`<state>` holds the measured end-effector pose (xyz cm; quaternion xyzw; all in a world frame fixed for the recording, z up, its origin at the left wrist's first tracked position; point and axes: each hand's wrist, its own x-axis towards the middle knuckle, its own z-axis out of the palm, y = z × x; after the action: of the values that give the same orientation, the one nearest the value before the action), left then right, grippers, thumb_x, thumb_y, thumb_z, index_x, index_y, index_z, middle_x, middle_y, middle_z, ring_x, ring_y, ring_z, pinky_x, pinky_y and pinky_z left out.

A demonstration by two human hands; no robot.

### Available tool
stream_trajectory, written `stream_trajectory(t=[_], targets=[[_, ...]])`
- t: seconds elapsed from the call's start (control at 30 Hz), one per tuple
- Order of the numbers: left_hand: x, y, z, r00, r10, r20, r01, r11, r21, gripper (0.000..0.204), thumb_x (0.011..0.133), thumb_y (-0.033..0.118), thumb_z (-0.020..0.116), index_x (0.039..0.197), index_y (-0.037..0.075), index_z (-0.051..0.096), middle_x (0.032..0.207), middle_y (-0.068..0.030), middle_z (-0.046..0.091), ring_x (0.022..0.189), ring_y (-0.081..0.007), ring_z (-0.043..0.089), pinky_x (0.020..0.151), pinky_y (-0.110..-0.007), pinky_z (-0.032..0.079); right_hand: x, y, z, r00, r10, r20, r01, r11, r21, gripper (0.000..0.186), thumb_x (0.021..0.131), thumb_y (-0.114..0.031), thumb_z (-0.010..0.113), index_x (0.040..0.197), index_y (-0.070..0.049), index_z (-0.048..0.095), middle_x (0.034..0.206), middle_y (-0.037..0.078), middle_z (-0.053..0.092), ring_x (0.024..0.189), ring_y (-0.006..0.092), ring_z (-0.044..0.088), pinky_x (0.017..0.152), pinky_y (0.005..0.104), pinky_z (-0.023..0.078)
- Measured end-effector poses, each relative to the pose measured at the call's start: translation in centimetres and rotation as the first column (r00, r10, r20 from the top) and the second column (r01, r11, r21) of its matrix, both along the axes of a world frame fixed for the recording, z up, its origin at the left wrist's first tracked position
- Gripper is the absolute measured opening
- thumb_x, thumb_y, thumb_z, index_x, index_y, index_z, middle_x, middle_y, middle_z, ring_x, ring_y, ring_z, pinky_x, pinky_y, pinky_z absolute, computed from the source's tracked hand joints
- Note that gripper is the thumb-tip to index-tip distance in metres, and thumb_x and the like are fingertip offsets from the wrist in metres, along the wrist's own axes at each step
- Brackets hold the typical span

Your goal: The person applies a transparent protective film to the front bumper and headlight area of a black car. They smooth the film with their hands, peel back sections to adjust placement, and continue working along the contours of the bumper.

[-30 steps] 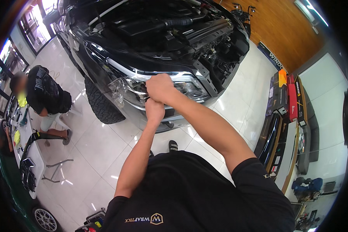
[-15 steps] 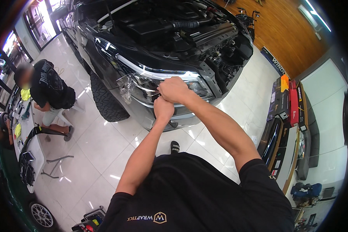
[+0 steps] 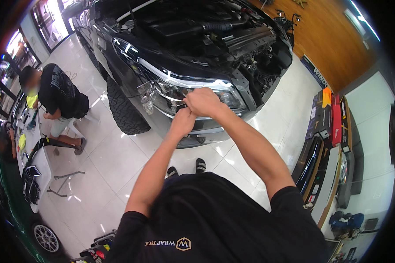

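Both my hands are together at the lower front part of the car's headlight (image 3: 162, 90). My right hand (image 3: 202, 102) is closed with its fingers curled over, in front of the clear lens. Just below and to its left, my left hand (image 3: 183, 122) is also closed, nearly touching it at the lamp's lower edge. What the fingers pinch is hidden or too small to name. A crumpled piece of clear film (image 3: 148, 97) hangs at the headlight's left side, beside the wheel arch.
The engine bay (image 3: 197, 33) lies exposed above the headlight, and a tyre (image 3: 123, 107) stands at left. A person (image 3: 61, 94) works by a white table (image 3: 46, 168). Boxes (image 3: 322, 114) line the right side; a dark green car (image 3: 19, 219) is lower left.
The view has shifted slightly, and a second sandal now shows below. My left hand has moved a little left and down along the lamp's edge; my right hand stays at the lens.
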<state>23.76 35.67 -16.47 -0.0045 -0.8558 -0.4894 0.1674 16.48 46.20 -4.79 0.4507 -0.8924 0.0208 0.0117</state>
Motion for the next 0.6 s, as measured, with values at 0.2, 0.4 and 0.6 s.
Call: stream_trajectory(t=[0.2,0.4,0.6], targets=[[1.6,-6.4,2.1,0.961,-0.146,0.235,-0.147,0.450,0.881,0.067,0.103,0.071,0.043,0.084,0.009,0.063,0.063,0.0033,0.052,0.058,-0.0090,0.058,0.051,-0.023,0.039,0.2,0.0,-0.3,1.000,0.011,-0.012,-0.012,0.998,-0.067,0.039,0.100,-0.030,0.059,0.077,-0.003,0.075,0.071,0.022,0.070,0.072,0.0420,0.071,0.070,0.0514,0.056],[-4.3,-7.9,7.7,0.880,-0.032,0.474,-0.363,0.598,0.715,0.071,0.098,0.072,0.053,0.070,0.006,0.057,0.055,0.0008,0.048,0.043,-0.0144,0.051,0.041,-0.026,0.031,0.5,-0.1,0.2,0.998,0.011,-0.065,-0.011,1.000,-0.002,0.037,0.100,-0.030,0.060,0.079,-0.003,0.075,0.072,0.021,0.071,0.071,0.0397,0.072,0.069,0.0500,0.056],[-4.6,-6.5,6.7,0.941,0.169,0.293,-0.330,0.651,0.684,0.053,0.104,0.038,0.059,0.065,0.002,0.057,0.057,-0.0043,0.051,0.043,-0.0171,0.050,0.041,-0.033,0.039,0.9,-0.3,0.0,0.997,-0.012,-0.082,0.011,1.000,-0.015,0.038,0.100,-0.030,0.059,0.078,-0.003,0.075,0.071,0.021,0.071,0.071,0.0391,0.072,0.070,0.0502,0.056]])
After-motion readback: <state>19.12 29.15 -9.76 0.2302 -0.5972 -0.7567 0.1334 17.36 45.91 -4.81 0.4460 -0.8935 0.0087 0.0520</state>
